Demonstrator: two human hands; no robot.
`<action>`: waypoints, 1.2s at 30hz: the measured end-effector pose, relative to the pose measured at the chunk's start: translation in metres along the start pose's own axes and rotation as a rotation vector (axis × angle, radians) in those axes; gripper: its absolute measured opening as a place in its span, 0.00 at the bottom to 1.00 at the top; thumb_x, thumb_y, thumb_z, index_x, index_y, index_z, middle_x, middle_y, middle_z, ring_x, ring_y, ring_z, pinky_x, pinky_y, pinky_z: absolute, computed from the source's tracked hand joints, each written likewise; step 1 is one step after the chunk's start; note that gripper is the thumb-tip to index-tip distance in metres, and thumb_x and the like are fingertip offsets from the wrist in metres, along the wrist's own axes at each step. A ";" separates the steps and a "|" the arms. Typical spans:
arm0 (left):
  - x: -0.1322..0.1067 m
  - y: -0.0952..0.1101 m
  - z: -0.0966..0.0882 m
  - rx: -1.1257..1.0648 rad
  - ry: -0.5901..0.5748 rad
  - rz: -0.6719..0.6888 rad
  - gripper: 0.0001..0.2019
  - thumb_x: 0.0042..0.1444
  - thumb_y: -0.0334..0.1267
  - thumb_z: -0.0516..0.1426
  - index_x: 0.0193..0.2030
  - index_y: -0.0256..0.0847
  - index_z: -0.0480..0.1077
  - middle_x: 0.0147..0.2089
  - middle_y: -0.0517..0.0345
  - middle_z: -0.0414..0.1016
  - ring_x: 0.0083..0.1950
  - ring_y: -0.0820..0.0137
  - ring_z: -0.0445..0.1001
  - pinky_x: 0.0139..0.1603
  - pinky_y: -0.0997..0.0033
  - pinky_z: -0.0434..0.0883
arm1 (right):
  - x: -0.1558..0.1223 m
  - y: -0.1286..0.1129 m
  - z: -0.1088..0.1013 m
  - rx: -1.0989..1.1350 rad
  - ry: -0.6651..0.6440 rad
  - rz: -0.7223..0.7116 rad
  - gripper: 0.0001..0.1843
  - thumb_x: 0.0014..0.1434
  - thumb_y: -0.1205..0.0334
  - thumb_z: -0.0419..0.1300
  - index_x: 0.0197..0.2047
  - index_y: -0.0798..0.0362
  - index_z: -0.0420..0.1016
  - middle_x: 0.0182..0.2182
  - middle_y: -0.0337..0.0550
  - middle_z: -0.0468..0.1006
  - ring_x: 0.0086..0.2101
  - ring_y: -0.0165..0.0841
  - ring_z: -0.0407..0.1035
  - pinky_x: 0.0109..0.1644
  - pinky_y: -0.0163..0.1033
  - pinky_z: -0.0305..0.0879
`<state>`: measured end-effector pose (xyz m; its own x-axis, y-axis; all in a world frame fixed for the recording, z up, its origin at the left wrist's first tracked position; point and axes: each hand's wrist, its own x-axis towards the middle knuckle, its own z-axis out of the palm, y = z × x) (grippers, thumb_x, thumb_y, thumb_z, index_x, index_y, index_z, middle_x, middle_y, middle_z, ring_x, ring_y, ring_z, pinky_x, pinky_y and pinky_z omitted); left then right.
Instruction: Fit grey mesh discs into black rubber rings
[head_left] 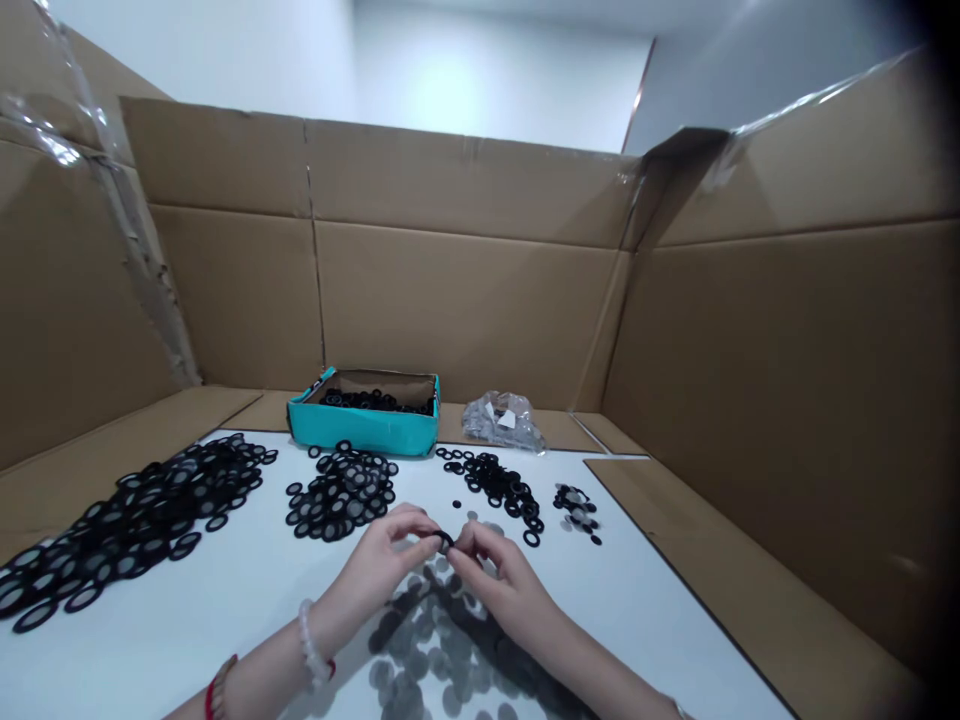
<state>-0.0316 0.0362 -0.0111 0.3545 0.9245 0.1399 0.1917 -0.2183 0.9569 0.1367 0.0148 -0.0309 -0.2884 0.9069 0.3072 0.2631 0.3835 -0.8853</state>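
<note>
My left hand [382, 565] and my right hand [495, 588] meet above a white board [225, 510], their fingertips pinching a small black rubber ring [444, 540] between them. Just below my hands lies a spread of grey discs and black rings [431, 640]. Further out, black rings with grey centres form a long pile [135, 525] at the left and a rounder one [341, 492] ahead. Smaller heaps of black rings [491, 485] and mixed pieces [576, 508] lie to the right.
A teal box [364, 428] holding black rings stands at the board's far edge, with a crumpled clear plastic bag [502, 420] to its right. Cardboard walls [465, 310] rise behind and on both sides, and cardboard sheets [750, 570] lie beside the board.
</note>
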 end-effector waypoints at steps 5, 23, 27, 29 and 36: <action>-0.002 -0.002 0.003 -0.177 -0.074 -0.107 0.09 0.50 0.41 0.56 0.35 0.37 0.70 0.33 0.57 0.71 0.36 0.68 0.68 0.38 0.71 0.65 | 0.003 0.008 -0.001 -0.036 -0.017 -0.008 0.07 0.57 0.63 0.56 0.28 0.54 0.63 0.24 0.35 0.61 0.28 0.29 0.57 0.33 0.33 0.53; -0.006 0.000 0.003 0.016 -0.088 0.019 0.05 0.49 0.37 0.56 0.30 0.37 0.66 0.33 0.57 0.67 0.38 0.67 0.68 0.41 0.69 0.65 | -0.005 -0.008 -0.010 -0.366 -0.123 -0.177 0.14 0.61 0.65 0.50 0.24 0.53 0.53 0.23 0.34 0.60 0.29 0.29 0.57 0.37 0.35 0.51; -0.006 0.007 -0.001 0.020 -0.097 0.014 0.07 0.49 0.39 0.57 0.28 0.37 0.66 0.31 0.58 0.67 0.36 0.68 0.67 0.39 0.71 0.65 | -0.006 -0.007 -0.008 -0.294 -0.077 -0.143 0.13 0.62 0.63 0.50 0.25 0.53 0.56 0.24 0.35 0.62 0.30 0.30 0.58 0.35 0.34 0.52; -0.006 0.007 -0.003 0.001 -0.146 -0.026 0.08 0.49 0.41 0.57 0.29 0.37 0.66 0.29 0.59 0.66 0.33 0.69 0.66 0.36 0.72 0.65 | -0.005 -0.005 -0.008 -0.272 -0.083 -0.119 0.12 0.62 0.61 0.50 0.27 0.53 0.58 0.24 0.35 0.63 0.30 0.30 0.58 0.35 0.34 0.53; -0.006 0.011 -0.002 0.015 -0.137 0.038 0.08 0.52 0.39 0.54 0.36 0.38 0.68 0.35 0.56 0.70 0.37 0.68 0.68 0.39 0.72 0.65 | -0.001 -0.004 -0.011 -0.260 -0.158 -0.083 0.12 0.62 0.61 0.50 0.26 0.53 0.59 0.24 0.35 0.62 0.27 0.29 0.58 0.31 0.33 0.52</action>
<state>-0.0332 0.0289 -0.0014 0.4836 0.8642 0.1389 0.1894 -0.2583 0.9473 0.1455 0.0144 -0.0238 -0.4529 0.8402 0.2983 0.4539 0.5053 -0.7340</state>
